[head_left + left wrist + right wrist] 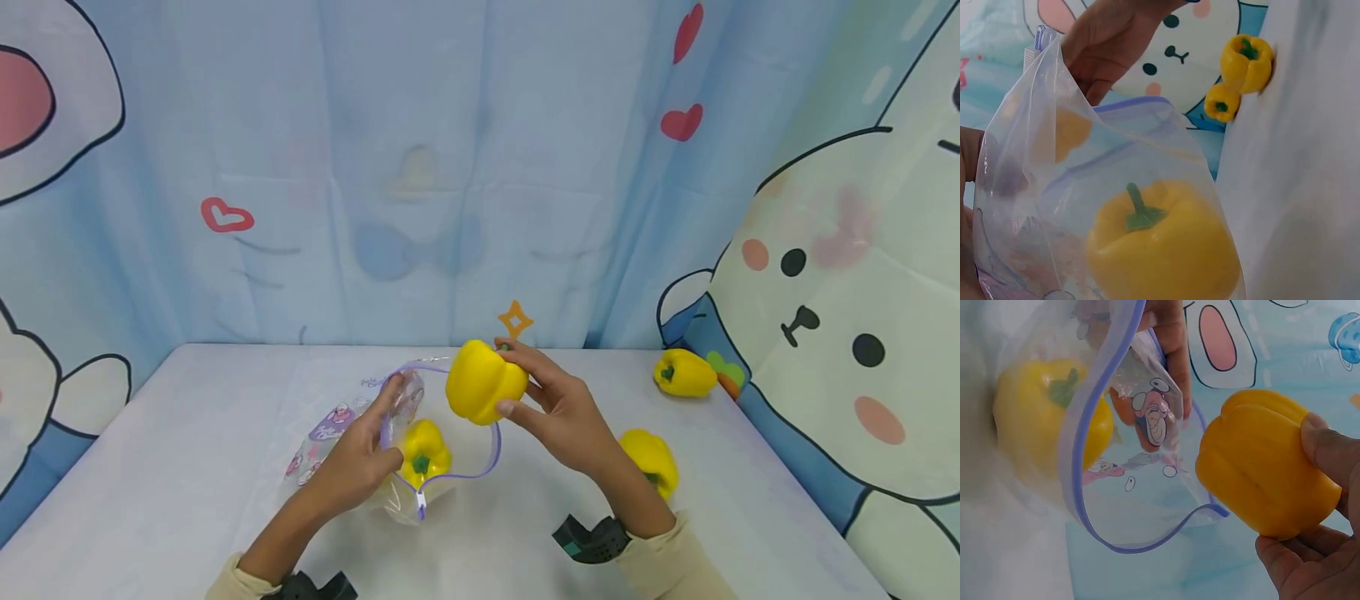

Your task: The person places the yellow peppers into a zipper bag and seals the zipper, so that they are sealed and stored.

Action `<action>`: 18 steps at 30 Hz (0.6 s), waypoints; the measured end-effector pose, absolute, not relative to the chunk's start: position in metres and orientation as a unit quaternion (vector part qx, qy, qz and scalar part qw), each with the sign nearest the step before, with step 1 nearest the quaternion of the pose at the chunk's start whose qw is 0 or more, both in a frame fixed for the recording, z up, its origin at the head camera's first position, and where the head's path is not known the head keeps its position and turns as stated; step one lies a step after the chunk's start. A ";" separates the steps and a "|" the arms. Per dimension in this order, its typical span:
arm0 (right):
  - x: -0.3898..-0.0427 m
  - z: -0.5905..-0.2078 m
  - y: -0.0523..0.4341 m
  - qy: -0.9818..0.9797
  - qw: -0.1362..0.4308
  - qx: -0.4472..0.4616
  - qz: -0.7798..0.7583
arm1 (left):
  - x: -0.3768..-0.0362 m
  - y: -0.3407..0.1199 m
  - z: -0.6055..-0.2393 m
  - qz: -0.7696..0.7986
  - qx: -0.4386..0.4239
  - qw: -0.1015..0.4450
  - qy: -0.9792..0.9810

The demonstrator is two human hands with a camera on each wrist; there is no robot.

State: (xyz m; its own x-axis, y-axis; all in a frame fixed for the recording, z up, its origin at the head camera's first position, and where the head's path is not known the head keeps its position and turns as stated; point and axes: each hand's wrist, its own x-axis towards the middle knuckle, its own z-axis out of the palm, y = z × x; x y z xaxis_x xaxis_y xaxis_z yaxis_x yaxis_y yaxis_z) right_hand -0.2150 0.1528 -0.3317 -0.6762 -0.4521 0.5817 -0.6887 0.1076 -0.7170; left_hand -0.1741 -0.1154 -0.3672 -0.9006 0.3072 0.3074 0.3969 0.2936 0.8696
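Note:
My left hand [362, 462] grips one side of a clear zip bag [420, 498] by its purple-edged mouth, which gapes toward the right. Inside the bag lies a yellow bell pepper [424, 452], its green stem showing through the plastic in the left wrist view. With thumb and fingertips my right hand [558, 408] holds a second yellow bell pepper [486, 383] just above the bag's opening. In the right wrist view this held pepper [1266, 465] is outside the purple rim [1079, 469], close to its right side.
Two more yellow bell peppers rest on the white table [525, 533] at the right: one pepper [651, 461] behind my right forearm, another pepper [684, 372] near the back edge. A blue cartoon curtain [450, 167] hangs behind the table and along its right side.

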 end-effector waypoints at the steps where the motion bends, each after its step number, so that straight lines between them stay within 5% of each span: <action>1: -0.214 -0.332 0.152 -0.736 0.105 0.396 0.539 | -0.174 -0.115 -0.367 -0.553 -0.219 0.039 -0.803; 18: -0.207 -0.344 0.141 -0.734 0.038 0.438 0.518 | -0.172 -0.116 -0.368 -0.559 -0.205 0.034 -0.802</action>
State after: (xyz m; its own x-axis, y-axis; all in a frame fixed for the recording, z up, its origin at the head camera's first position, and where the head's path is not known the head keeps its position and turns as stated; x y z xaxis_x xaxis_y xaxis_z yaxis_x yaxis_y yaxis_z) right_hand -0.2075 0.1407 -0.3439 -0.6138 -0.6032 0.5093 -0.6820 0.0802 -0.7269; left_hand -0.1721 -0.1157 -0.3679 -0.9137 0.2910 0.2837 0.3669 0.2900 0.8839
